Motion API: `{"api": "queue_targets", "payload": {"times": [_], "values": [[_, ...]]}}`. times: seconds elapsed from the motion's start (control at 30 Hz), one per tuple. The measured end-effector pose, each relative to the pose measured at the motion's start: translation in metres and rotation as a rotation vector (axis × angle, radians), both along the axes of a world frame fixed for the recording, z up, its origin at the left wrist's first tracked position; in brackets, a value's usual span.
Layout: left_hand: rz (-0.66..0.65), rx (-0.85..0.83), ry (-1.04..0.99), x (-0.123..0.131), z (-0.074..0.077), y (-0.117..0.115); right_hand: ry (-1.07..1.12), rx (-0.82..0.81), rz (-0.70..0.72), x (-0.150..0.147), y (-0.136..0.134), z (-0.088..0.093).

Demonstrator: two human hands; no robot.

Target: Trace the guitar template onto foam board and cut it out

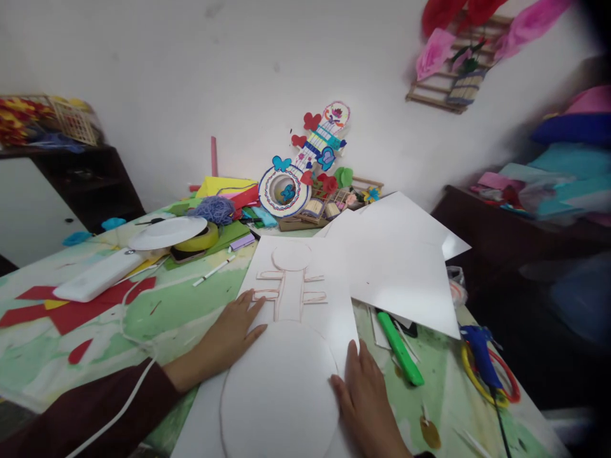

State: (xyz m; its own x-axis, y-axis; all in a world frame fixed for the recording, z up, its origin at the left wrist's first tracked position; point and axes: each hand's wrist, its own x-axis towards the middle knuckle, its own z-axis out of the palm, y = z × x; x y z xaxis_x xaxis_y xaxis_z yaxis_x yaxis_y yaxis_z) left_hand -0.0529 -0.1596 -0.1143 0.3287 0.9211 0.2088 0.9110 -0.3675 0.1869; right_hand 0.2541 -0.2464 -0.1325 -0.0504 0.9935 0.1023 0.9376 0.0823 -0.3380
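A white sheet point(329, 321) with a drawn guitar outline lies on the table in front of me. A white paper circle point(279, 397) rests on its lower part. My left hand point(231, 334) lies flat and open on the sheet's left edge, fingers near the drawn neck. At the circle's right rim my right hand point(365, 397) rests flat and open, fingers touching the circle's edge.
More white sheets point(405, 267) overlap at the right. A green marker point(401, 350) and a blue glue gun point(482, 359) lie to the right. A paper plate point(167, 232), tape roll, white pen point(213, 271), red paper scraps and a decorated guitar craft point(305, 168) sit behind.
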Motion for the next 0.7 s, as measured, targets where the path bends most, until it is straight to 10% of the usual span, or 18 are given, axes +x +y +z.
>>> {"api": "queue_targets", "payload": {"times": [0.17, 0.33, 0.5, 0.7], "values": [[0.003, -0.002, 0.025, -0.025, -0.006, -0.016, 0.292, -0.017, 0.025, -0.004, -0.011, 0.006], [0.005, 0.021, 0.033, -0.033, -0.012, -0.016, 1.351, -0.11, -0.327, 0.018, 0.068, 0.036], [0.003, 0.05, 0.0, -0.032, -0.013, -0.015, 1.529, -0.036, -0.402, 0.03, 0.144, 0.048], [0.012, 0.022, -0.041, -0.035, -0.01, -0.018, 1.573, 0.233, -0.406, 0.02, 0.156, 0.053]]}}
